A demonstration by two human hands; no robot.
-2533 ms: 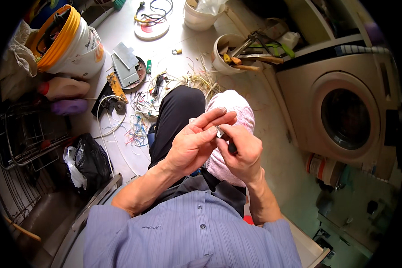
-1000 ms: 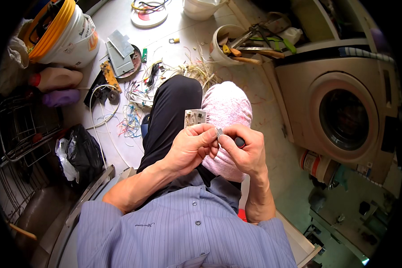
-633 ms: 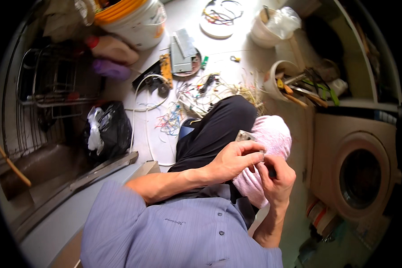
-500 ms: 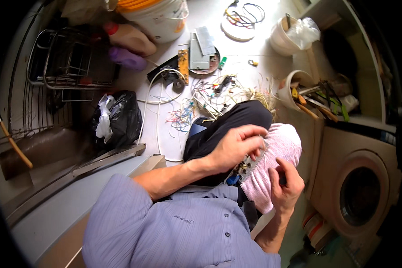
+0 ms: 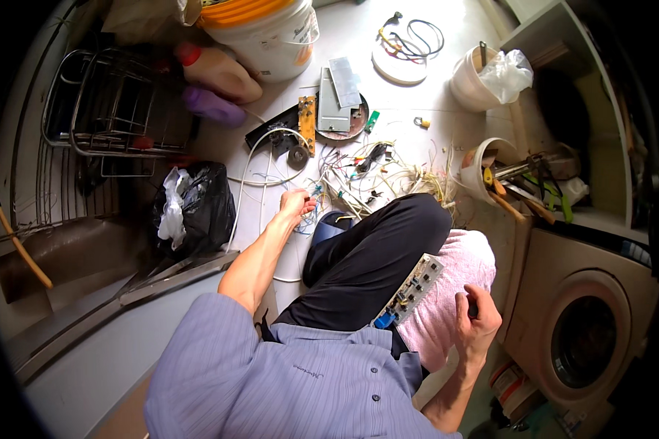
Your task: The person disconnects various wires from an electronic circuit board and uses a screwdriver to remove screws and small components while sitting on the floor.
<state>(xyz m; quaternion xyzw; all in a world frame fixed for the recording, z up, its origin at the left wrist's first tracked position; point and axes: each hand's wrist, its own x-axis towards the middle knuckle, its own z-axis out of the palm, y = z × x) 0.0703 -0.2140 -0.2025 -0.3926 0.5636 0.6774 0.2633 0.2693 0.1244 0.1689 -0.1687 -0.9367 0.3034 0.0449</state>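
My left hand (image 5: 297,203) reaches down to the floor at the small heap of coloured wires (image 5: 305,222), its fingers pinched together. Whether a wire is between them I cannot make out. Across my lap lies a long narrow circuit board (image 5: 411,291) with dark parts along it and a blue block at its near end. It rests against the pink towel (image 5: 447,311) spread over my right thigh. Just right of the towel, my right hand (image 5: 479,319) is closed around a small black thing (image 5: 474,309), mostly hidden by the fingers.
Tangled cables (image 5: 373,172) lie ahead of my knees, beside a strip-shaped orange board (image 5: 307,124) and metal covers (image 5: 334,102). A tool bucket (image 5: 472,175) and a washing machine (image 5: 564,314) stand right. A black bag (image 5: 206,205) sits left; a white bucket (image 5: 271,44) stands beyond.
My left hand has left the circuit board and moved forward and left, down to the coloured wires. The board now lies untouched on my lap. My right hand has lowered slightly.
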